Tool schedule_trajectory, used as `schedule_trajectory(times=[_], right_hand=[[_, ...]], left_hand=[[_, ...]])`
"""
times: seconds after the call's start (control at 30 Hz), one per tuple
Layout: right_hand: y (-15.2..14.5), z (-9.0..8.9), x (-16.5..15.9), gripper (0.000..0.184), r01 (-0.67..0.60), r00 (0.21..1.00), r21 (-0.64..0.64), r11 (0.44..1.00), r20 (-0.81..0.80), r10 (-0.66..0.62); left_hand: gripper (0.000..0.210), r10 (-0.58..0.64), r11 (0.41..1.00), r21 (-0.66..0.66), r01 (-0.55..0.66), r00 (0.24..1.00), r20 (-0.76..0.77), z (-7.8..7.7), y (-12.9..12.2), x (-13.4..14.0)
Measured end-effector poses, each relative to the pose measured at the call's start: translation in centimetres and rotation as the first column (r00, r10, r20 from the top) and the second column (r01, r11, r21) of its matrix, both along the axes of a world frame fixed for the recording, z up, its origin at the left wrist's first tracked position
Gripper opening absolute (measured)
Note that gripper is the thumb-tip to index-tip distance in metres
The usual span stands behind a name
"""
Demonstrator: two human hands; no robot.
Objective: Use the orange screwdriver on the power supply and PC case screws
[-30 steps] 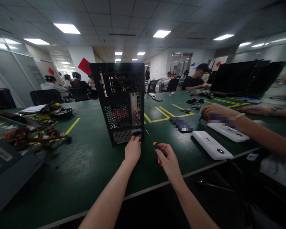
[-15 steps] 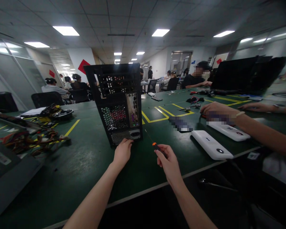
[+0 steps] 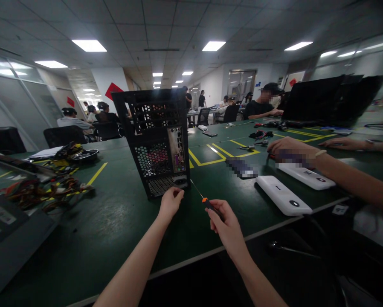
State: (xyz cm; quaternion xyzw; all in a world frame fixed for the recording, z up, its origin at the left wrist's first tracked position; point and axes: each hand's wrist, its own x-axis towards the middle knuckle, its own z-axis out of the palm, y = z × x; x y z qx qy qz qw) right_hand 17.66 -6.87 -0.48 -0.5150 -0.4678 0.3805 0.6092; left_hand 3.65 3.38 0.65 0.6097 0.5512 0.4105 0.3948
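A black computer case (image 3: 159,147) stands upright on the green table with its rear panel facing me. My left hand (image 3: 171,205) is at the lower edge of that panel, just below the power socket. Its thumb and fingers are pinched together; whatever may be between them is hidden. In my right hand (image 3: 224,221) is a screwdriver (image 3: 205,200) with an orange and black handle. The thin shaft points up and left, its tip close to the lower right corner of the case.
Left lie tangled cables (image 3: 57,192) and a grey metal box (image 3: 15,243). To the right are two white oblong devices (image 3: 282,197) and a dark phone-like object (image 3: 242,167). A co-worker's hand (image 3: 290,148) rests above the farther device. Black monitors (image 3: 326,100) stand behind.
My left hand has shifted slightly right along the bottom of the case, its fingers now pinched. The screwdriver in my right hand has moved a little left and down, its tip nearer the case.
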Motion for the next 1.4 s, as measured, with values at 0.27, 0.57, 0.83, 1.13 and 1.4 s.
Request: schedule_trajectory(times=[0.27, 0.57, 0.83, 1.13, 1.4], right_hand=[[-5.3, -0.8, -1.7, 0.023, -0.05, 0.987, -0.001, 0.999, 0.152, 0.05], [-6.7, -0.6, -2.6, 0.022, -0.01, 0.978, 0.014, 1.0, 0.208, 0.007], [-6.5, -0.7, -2.7, 0.022, 0.018, 0.967, 0.044, 0.999, 0.253, -0.028], [-1.8, 0.7, -3.3, 0.021, -0.283, 0.958, -0.136, 0.95, 0.016, 0.287], [2.7, 0.6, -4.6, 0.014, -0.27, 0.951, -0.152, 0.951, -0.196, 0.239]], left_hand=[[0.011, 0.287, 0.915, -0.363, 0.175, 0.347, 0.893, 1.4, -5.3, -0.3], [0.014, 0.41, 0.873, -0.434, 0.222, 0.146, 0.9, 1.8, -7.6, 0.9], [0.013, 0.403, 0.882, -0.429, 0.196, 0.159, 0.901, 1.4, -7.3, 1.1], [0.009, 0.305, 0.923, -0.367, 0.114, 0.363, 0.881, 0.4, -2.9, 0.6], [0.007, 0.382, 0.911, -0.411, -0.015, 0.401, 0.832, 0.0, 1.4, 0.7]])
